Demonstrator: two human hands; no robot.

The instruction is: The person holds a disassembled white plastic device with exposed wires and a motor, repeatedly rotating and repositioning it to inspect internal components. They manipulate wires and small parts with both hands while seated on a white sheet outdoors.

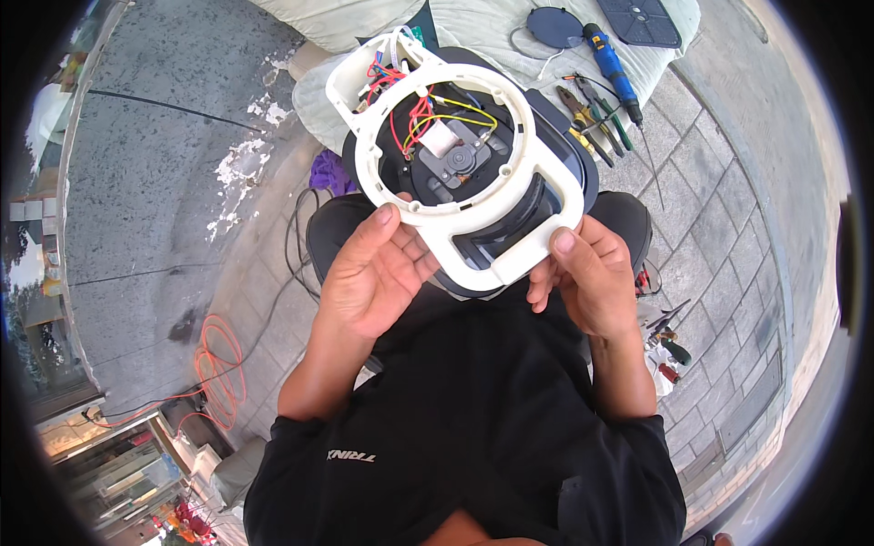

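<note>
A white plastic frame [496, 194] with a round ring and a squared loop handle lies over a dark appliance body [551, 118] on my lap. Inside the ring show a grey round part [462, 161] and red and yellow wires [421, 118]. My left hand [373, 282] pinches the ring's near left edge, thumb on top, fingers partly hidden below. At the handle's near right corner my right hand [596, 278] is closed, its thumb on the white plastic. More wires bunch in the frame's far left extension.
On the pale padded cloth [482, 27] beyond lie a blue electric screwdriver [612, 68], a dark round disc [553, 27] and a black flat panel [640, 20]. Pliers [587, 109] sit at the right. An orange cable [218, 364] coils at left; more tools [671, 355] lie right of me.
</note>
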